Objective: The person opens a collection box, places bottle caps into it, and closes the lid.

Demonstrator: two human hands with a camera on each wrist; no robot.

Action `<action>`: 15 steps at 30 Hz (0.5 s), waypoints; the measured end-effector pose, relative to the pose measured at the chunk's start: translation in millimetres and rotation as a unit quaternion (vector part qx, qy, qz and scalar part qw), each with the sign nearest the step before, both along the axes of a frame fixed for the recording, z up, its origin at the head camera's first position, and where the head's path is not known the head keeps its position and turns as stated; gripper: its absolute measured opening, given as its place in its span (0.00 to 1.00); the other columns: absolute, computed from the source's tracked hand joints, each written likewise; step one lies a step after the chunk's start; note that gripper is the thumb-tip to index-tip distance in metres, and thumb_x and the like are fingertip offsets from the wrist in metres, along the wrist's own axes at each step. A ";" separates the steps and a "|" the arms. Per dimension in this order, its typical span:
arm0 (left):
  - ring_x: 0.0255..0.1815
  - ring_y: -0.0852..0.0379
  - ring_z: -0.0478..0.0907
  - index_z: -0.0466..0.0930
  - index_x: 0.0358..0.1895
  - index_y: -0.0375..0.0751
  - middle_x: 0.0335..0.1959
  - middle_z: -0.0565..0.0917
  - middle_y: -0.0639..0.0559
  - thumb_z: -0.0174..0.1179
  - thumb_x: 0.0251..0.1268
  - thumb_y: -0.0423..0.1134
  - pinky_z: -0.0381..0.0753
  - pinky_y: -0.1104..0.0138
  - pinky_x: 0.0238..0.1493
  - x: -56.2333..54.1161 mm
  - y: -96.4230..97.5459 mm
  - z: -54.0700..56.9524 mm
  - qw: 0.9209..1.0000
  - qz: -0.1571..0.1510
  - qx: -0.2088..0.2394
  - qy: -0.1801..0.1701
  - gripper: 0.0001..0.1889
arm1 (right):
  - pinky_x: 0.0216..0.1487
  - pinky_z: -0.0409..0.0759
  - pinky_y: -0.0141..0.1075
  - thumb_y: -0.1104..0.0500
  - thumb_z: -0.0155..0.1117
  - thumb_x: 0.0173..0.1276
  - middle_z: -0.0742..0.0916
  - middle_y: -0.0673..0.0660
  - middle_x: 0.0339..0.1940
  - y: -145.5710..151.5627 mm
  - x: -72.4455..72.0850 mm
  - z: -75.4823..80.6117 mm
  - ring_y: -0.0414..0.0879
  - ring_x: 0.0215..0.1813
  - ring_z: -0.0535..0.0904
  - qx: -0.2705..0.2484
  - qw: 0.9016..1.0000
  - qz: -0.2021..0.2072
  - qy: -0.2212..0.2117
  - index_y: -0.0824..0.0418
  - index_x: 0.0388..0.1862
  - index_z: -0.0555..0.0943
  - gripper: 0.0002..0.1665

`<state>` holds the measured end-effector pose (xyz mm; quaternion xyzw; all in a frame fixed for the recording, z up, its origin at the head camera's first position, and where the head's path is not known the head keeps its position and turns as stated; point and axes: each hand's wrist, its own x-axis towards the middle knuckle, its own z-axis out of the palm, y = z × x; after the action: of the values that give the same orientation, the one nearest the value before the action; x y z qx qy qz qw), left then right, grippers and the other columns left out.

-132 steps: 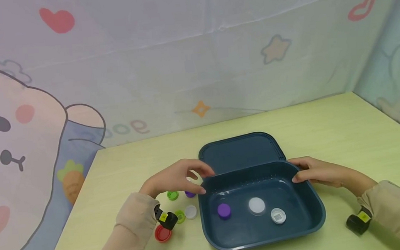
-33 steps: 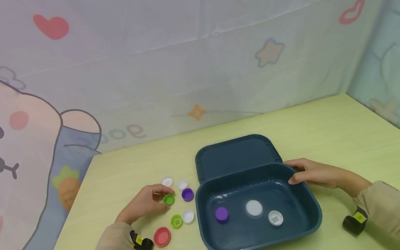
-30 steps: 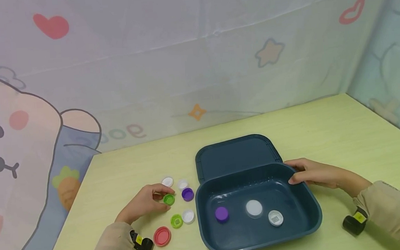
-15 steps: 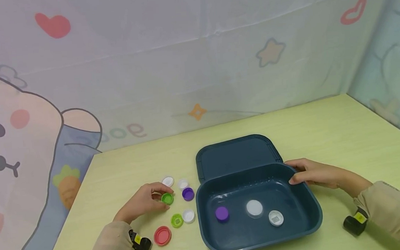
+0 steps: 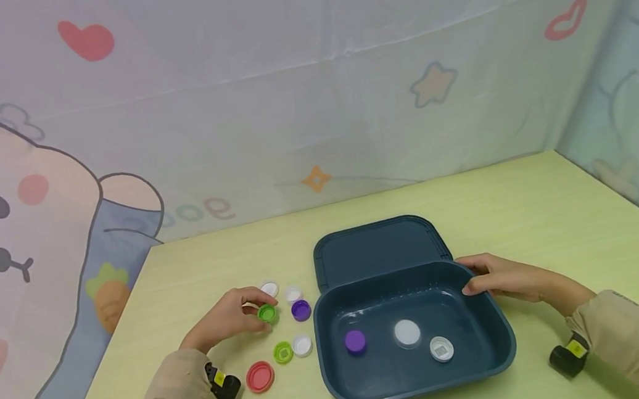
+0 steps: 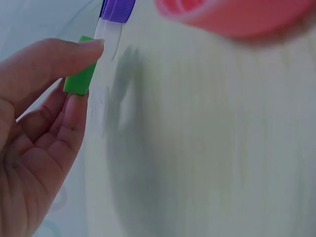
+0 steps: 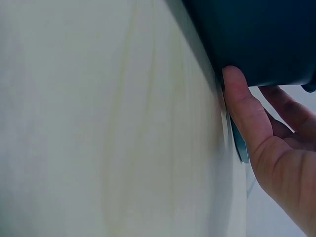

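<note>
My left hand (image 5: 230, 320) pinches a green bottle cap (image 5: 267, 314) between thumb and fingertips. The left wrist view shows this green cap (image 6: 81, 74) edge-on, just off the table. Around that hand lie a red cap (image 5: 260, 377), a lighter green cap (image 5: 282, 353), a purple cap (image 5: 301, 311) and several white caps, one of them (image 5: 302, 346) beside the box. A dark blue box (image 5: 416, 393) stands to the right, with a purple cap (image 5: 355, 343) and two white pieces inside. My right hand (image 5: 505, 277) grips its far right corner; in the right wrist view, fingers (image 7: 247, 111) touch its outer wall.
The dark blue lid (image 5: 381, 248) lies flat behind the box, close against it. A patterned cloth (image 5: 268, 104) hangs along the back of the pale table (image 5: 548, 208). Each wrist wears a small black camera, the left camera (image 5: 224, 386) near the red cap.
My left hand has gone from the box's left edge to the loose caps and taken hold of the green cap, lifting it slightly. The right hand keeps its place on the box.
</note>
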<state>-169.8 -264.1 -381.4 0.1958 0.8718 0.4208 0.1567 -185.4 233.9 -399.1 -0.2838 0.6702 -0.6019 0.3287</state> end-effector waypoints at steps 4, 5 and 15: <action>0.44 0.50 0.72 0.81 0.46 0.36 0.49 0.79 0.44 0.67 0.49 0.29 0.76 0.68 0.47 -0.3 1.1 1.7 1.000 -0.005 -0.005 0.001 0.17 | 0.52 0.77 0.38 0.66 0.50 0.68 0.77 0.62 0.54 -0.4 0.6 0.0 0.48 0.52 0.76 -0.004 1.000 0.003 -0.002 0.79 0.65 0.57 0.30; 0.44 0.50 0.72 0.81 0.46 0.36 0.49 0.79 0.44 0.67 0.49 0.29 0.76 0.67 0.48 -0.6 1.4 2.2 1.000 -0.006 -0.005 0.002 0.17 | 0.52 0.77 0.38 0.66 0.49 0.68 0.77 0.62 0.54 -0.5 0.7 0.2 0.48 0.52 0.76 -0.005 1.000 0.003 -0.002 0.79 0.65 0.57 0.30; 0.46 0.50 0.73 0.81 0.46 0.36 0.50 0.78 0.45 0.67 0.49 0.29 0.75 0.60 0.53 -2.3 5.6 8.9 1.000 -0.012 -0.012 0.013 0.17 | 0.52 0.77 0.38 0.66 0.50 0.67 0.77 0.62 0.54 -0.7 0.9 1.1 0.48 0.51 0.76 0.002 1.000 -0.002 0.002 0.79 0.64 0.58 0.30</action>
<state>-172.1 -258.5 -372.6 0.2098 0.8764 0.4055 0.1533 -184.5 233.2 -398.1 -0.2830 0.6724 -0.6009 0.3266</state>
